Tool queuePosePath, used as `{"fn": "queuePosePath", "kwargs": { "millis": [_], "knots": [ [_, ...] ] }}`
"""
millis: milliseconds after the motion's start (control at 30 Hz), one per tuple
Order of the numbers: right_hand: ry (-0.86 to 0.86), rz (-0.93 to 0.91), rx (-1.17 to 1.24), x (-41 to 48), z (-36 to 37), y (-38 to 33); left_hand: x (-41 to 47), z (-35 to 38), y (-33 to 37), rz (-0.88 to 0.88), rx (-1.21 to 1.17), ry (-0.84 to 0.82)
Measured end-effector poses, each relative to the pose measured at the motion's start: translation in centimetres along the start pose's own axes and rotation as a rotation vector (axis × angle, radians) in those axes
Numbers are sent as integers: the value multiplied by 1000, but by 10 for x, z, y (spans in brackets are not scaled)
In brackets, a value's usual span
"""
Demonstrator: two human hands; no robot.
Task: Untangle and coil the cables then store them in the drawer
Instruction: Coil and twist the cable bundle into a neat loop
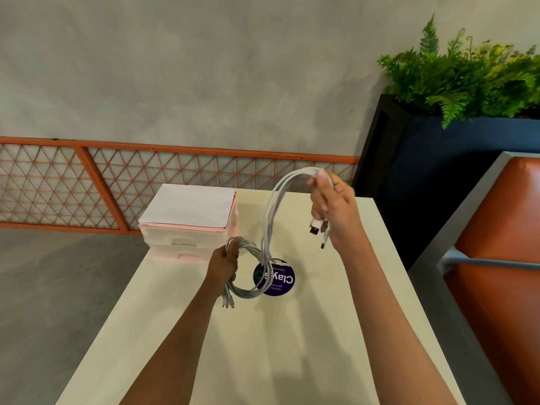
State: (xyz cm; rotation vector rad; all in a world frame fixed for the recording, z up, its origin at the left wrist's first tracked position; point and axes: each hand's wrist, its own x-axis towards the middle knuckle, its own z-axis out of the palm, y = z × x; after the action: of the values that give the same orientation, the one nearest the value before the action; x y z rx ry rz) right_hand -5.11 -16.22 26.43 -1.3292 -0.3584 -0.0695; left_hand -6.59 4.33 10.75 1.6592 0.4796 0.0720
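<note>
Several white cables (270, 217) run between my two hands above the cream table (292, 331). My left hand (226, 263) grips a coiled loop of the cables (248, 270) just over the table, and small plugs hang below the fist. My right hand (330, 206) is raised higher and grips the other end of the bundle, with USB plugs (317, 226) sticking out under the fingers. The strands arc up from the coil to the right hand. A small pink and white drawer unit (190, 226) stands at the table's far left corner, both drawers closed.
A round dark blue sticker (280, 280) lies on the table under the cables. An orange lattice rail (175, 182) runs along the wall behind. A dark planter with ferns (455, 83) stands at the far right, and an orange padded seat (496, 258) borders the table's right side.
</note>
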Motion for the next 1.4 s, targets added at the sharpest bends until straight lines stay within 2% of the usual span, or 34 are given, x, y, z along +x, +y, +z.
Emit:
{"fn": "queuePosePath", "kwargs": {
  "millis": [133,233,333,500,600,667,800,933,1133,1200,1267,1333,1400],
  "knots": [
    [317,72,122,5,-24,22,0,-11,-5,-31,-146,61],
    [532,199,60,1,-47,53,4,-17,2,10,-163,71],
    [670,363,2,-8,-70,90,4,-19,15,79,-172,62],
    [713,580,-221,-45,-100,149,5,-19,49,217,-103,74],
    [705,651,-215,-64,-99,161,4,-17,68,306,-67,82],
    [677,656,-223,-68,-96,161,3,-16,78,365,-61,85],
    [500,625,-253,-67,-91,159,1,-13,94,412,-96,114],
    [347,560,-448,-51,-73,154,-8,-4,107,432,-91,102],
    [-141,390,-473,-16,0,111,-19,10,118,446,-150,6],
    [-146,358,-548,-5,17,105,-21,12,119,460,-133,4],
    [-139,428,-615,4,23,103,-22,11,118,472,-104,22],
    [-211,526,-732,9,28,99,-23,8,116,497,-57,54],
    [-243,530,-799,11,34,96,-23,5,115,507,-36,91]
  ]
}}
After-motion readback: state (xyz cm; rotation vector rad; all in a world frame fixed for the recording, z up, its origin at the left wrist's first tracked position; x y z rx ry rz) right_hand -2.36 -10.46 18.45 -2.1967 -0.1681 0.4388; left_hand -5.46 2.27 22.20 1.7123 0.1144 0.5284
